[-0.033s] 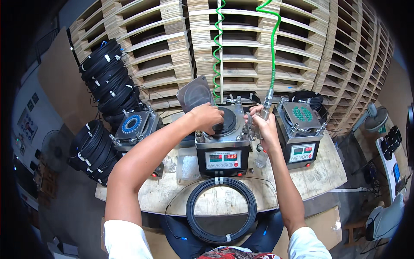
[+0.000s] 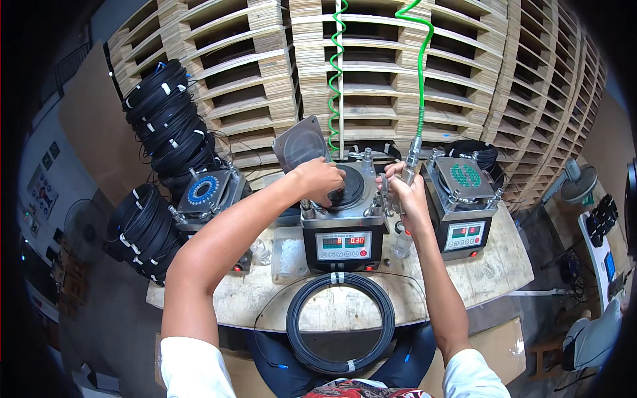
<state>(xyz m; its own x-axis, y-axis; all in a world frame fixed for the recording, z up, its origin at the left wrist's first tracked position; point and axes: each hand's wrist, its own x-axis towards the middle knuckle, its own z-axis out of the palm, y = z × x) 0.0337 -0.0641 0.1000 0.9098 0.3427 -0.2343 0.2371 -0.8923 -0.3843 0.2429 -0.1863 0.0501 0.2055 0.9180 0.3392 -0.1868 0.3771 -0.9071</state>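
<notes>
Gripping a metal air gun (image 2: pixel 407 175) in my right hand (image 2: pixel 413 199), I curl my left hand (image 2: pixel 320 180) over the middle machine (image 2: pixel 344 247), fingers' hold unclear; a cable coil (image 2: pixel 293 324) lies near.

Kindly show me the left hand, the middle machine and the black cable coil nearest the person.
Left hand (image 2: pixel 318 179): head view, back of hand.
Middle machine (image 2: pixel 343 245): head view, front panel.
Black cable coil (image 2: pixel 292 323): head view, left side.

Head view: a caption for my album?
Left hand at a round black disc, right hand holding a silver metal tool on a green hose.
</notes>
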